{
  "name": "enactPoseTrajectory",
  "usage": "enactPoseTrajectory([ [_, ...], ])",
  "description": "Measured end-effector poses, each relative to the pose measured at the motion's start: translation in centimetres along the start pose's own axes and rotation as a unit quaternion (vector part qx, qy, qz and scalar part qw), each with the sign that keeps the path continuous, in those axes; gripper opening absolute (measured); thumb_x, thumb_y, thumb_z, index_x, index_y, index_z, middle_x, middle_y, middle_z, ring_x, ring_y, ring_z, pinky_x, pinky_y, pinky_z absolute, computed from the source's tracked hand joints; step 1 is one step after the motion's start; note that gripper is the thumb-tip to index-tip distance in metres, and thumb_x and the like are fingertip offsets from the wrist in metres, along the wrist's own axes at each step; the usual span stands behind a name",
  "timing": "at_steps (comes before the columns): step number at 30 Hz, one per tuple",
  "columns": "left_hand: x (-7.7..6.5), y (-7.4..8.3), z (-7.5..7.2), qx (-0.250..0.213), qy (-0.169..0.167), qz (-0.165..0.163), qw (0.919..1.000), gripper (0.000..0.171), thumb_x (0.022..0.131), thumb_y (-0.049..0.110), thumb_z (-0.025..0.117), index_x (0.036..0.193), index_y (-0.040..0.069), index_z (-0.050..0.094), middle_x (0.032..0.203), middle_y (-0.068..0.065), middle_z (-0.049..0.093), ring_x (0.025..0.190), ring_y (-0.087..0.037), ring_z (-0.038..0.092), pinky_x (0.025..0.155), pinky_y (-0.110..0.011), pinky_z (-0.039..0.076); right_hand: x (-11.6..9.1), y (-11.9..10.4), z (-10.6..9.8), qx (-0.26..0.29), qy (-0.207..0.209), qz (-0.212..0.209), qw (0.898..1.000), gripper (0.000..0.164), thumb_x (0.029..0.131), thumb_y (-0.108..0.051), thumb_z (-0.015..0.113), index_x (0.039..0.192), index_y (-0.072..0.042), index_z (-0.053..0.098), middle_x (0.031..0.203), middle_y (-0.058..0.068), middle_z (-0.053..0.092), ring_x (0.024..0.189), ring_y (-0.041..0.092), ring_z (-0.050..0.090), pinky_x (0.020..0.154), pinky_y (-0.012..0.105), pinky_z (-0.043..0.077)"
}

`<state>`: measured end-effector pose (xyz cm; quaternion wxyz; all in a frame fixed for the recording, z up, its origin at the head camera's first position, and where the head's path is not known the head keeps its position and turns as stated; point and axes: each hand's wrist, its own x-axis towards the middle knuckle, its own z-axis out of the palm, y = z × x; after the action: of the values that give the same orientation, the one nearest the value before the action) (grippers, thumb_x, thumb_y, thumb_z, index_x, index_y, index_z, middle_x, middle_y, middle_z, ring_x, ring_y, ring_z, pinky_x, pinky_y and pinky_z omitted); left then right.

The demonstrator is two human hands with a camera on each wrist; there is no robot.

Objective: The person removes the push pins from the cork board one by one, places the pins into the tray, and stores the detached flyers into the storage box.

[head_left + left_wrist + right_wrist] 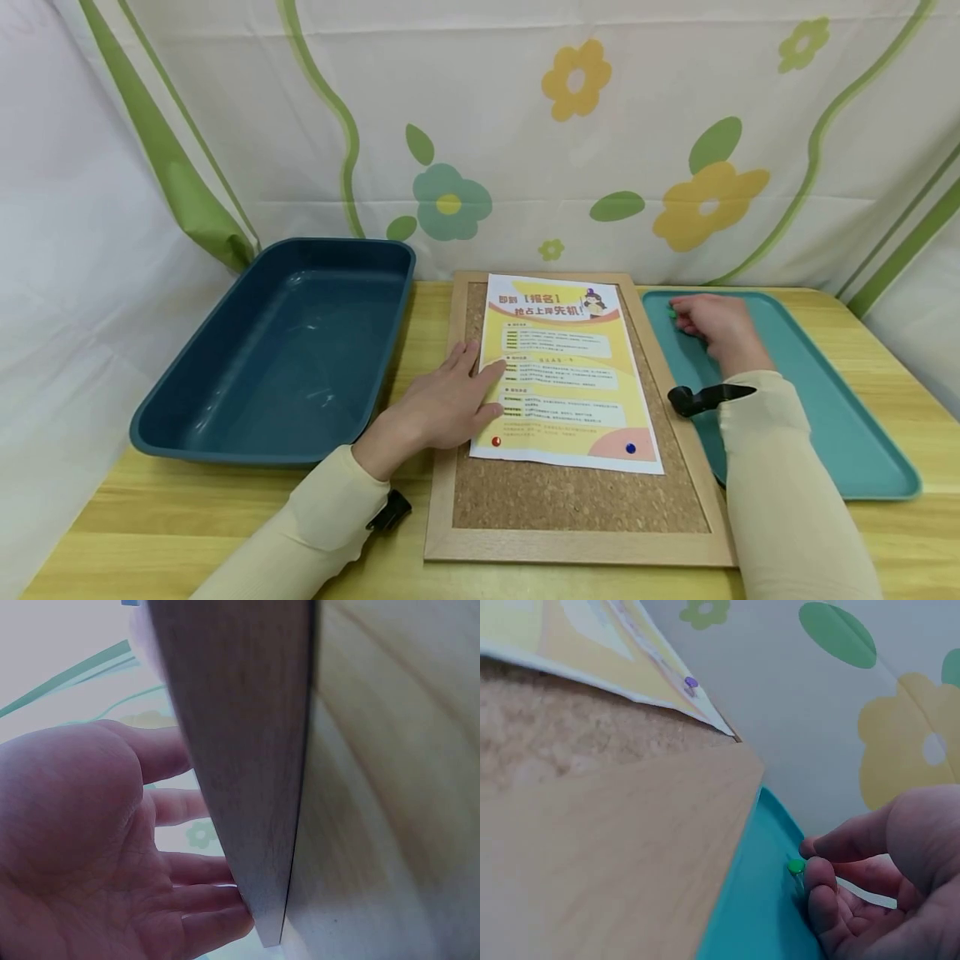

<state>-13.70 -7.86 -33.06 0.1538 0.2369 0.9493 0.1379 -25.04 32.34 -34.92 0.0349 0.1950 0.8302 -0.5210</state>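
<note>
A yellow printed poster (pixel 555 375) lies on a wood-framed cork board (pixel 577 500). My left hand (pixel 442 404) rests across the board's left frame, its fingers extended and the fingertips on the poster's left edge. Over the teal tray (pixel 840 433), my right hand (pixel 716 325) pinches a green push pin (pixel 796 866) at its fingertips. A red push pin (pixel 496 442) sits in the poster's lower left and a blue one (pixel 631 448) in its lower right. The right wrist view shows a purple push pin (pixel 691 682) near the poster's top edge.
A deep dark-blue bin (pixel 270 367) stands on the wooden table (pixel 187 508) left of the board. The teal tray adjoins the board's right side. Behind everything hangs a white curtain (pixel 510 108) with a flower print.
</note>
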Motion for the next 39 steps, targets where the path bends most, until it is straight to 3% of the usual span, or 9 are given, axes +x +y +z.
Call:
enactPoseTrajectory([
  [2,0.0,0.1,0.0,-0.001,-0.001,-0.001,1.0,0.061,0.112,0.039,0.052,0.168,0.02,0.035,0.178,-0.022,0.012,0.167,-0.039,0.011,0.125,-0.058,0.036,0.1,0.0,-0.2,0.023,-0.002,0.009,1.0,0.016,0.107,-0.026,0.061,0.108,-0.019,0.076,0.066,-0.017,0.065,0.064,0.0,0.06,0.065,0.021,0.052],
  [6,0.1,0.1,0.0,-0.001,-0.003,-0.003,1.0,0.061,0.112,0.039,0.052,0.168,0.021,0.035,0.178,-0.022,0.012,0.167,-0.039,0.011,0.125,-0.058,0.037,0.4,-0.1,-0.6,0.099,-0.019,0.035,0.994,0.034,0.106,-0.022,0.062,0.075,-0.03,0.073,0.066,-0.013,0.066,0.061,0.001,0.061,0.062,0.019,0.053],
  [11,0.0,0.0,0.0,0.002,-0.006,-0.009,0.9999,0.062,0.112,0.039,0.052,0.168,0.021,0.034,0.178,-0.021,0.011,0.167,-0.038,0.01,0.125,-0.057,0.037,0.5,-0.4,-1.0,0.201,-0.055,0.068,0.976,0.039,0.107,-0.018,0.062,0.07,-0.023,0.075,0.066,-0.008,0.069,0.06,0.004,0.063,0.06,0.019,0.054],
  [16,0.1,-0.1,0.1,0.0,-0.006,-0.009,0.9999,0.062,0.112,0.039,0.052,0.168,0.021,0.035,0.178,-0.021,0.011,0.167,-0.038,0.01,0.125,-0.057,0.037,0.4,-0.6,-1.2,0.236,-0.064,0.085,0.966,0.042,0.108,-0.019,0.06,0.069,-0.022,0.074,0.067,-0.006,0.068,0.06,0.005,0.062,0.06,0.02,0.054],
  [20,0.1,-0.1,0.1,0.0,-0.003,-0.007,1.0,0.062,0.112,0.039,0.052,0.168,0.02,0.035,0.178,-0.022,0.011,0.167,-0.039,0.01,0.125,-0.057,0.038,0.1,-0.8,-0.8,0.22,-0.023,0.082,0.972,0.032,0.106,-0.019,0.064,0.075,-0.017,0.073,0.064,-0.006,0.067,0.059,0.005,0.062,0.059,0.02,0.055],
  [24,0.2,0.0,0.1,0.001,0.0,-0.004,1.0,0.062,0.112,0.039,0.053,0.168,0.02,0.035,0.178,-0.022,0.011,0.167,-0.04,0.011,0.124,-0.057,0.038,-0.3,-1.0,0.0,0.151,0.035,0.073,0.985,0.014,0.103,-0.023,0.068,0.1,-0.009,0.067,0.062,-0.009,0.066,0.058,0.004,0.063,0.06,0.021,0.054],
  [27,0.2,0.0,0.2,0.002,0.0,-0.002,1.0,0.061,0.112,0.039,0.053,0.168,0.02,0.035,0.178,-0.022,0.012,0.167,-0.04,0.011,0.124,-0.058,0.039,-0.3,-1.2,0.4,0.112,0.06,0.071,0.989,0.021,0.103,-0.027,0.068,0.112,-0.009,0.061,0.061,-0.012,0.065,0.059,0.003,0.062,0.06,0.022,0.053],
  [36,0.2,-0.1,0.2,0.001,0.001,-0.003,1.0,0.061,0.112,0.039,0.052,0.168,0.02,0.036,0.178,-0.022,0.012,0.167,-0.04,0.011,0.123,-0.059,0.039,-0.6,-2.1,1.4,0.071,0.075,0.026,0.994,0.014,0.101,-0.029,0.068,0.091,-0.021,0.071,0.062,-0.017,0.063,0.062,0.007,0.057,0.065,0.025,0.051],
  [39,0.2,-0.1,0.2,0.001,0.0,-0.003,1.0,0.061,0.112,0.038,0.052,0.168,0.02,0.035,0.178,-0.022,0.012,0.167,-0.04,0.011,0.124,-0.059,0.038,-1.0,-2.8,2.0,0.054,0.068,0.002,0.996,0.015,0.103,-0.031,0.066,0.107,-0.023,0.078,0.066,-0.02,0.065,0.068,0.008,0.059,0.07,0.026,0.051],
])
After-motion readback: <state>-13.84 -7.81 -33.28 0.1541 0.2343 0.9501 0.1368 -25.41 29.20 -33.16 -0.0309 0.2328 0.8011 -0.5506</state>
